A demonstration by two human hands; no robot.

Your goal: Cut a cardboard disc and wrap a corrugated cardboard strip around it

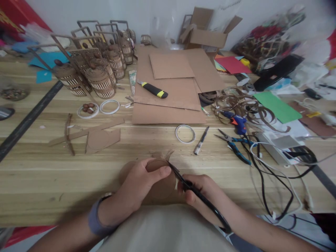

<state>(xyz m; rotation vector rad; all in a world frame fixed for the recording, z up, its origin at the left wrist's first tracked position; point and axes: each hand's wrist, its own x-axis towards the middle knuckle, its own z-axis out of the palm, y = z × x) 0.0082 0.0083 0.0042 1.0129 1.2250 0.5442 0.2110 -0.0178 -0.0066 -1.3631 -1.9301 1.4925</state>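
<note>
My left hand grips a brown cardboard piece with a rounded outline, thumb on top, close to the table's front edge. In my right hand are black-handled scissors, their blades meeting the cardboard's upper right edge beside my left thumb. Thin cardboard offcuts stick up just beyond the blades. Part of the cardboard is hidden under my left hand. Ahead of my hands lie a white ring and a slim craft knife.
Cardboard sheets with a yellow-black utility knife lie at the centre back. Several lantern-like bamboo baskets stand back left. Pliers, a blue glue gun, a power strip and cables crowd the right. Cardboard scraps lie left.
</note>
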